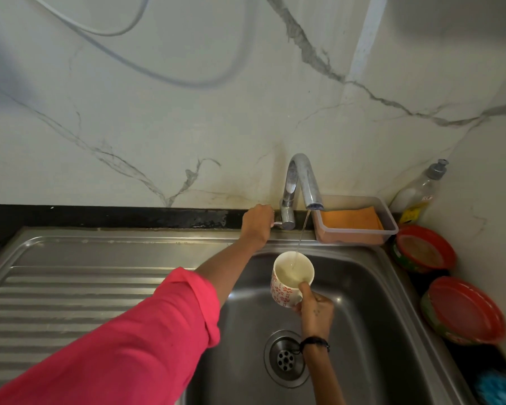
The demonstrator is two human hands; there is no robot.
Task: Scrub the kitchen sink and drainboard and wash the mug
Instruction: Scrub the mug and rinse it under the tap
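Observation:
A white mug [287, 283] with a red flower pattern hangs over the steel sink [371, 302]. My right hand [316, 309] grips it, thumb hooked over the rim. A thin stream of water runs from the chrome tap [303, 182] into the mug, which holds cloudy water. My left hand [257, 222], reaching out of a pink sleeve, grips the tap's side lever. The ribbed drainboard [70, 287] lies to the left of the basin. The drain [285, 358] sits at the basin's bottom, below the mug.
A clear plastic tray [389, 226] holding an orange sponge [349, 219] sits behind the basin on the right. A dish soap bottle [418, 194] stands in the corner. Two red-lidded containers [424, 248] [465, 311] and a blue scrubber [497, 388] line the right counter.

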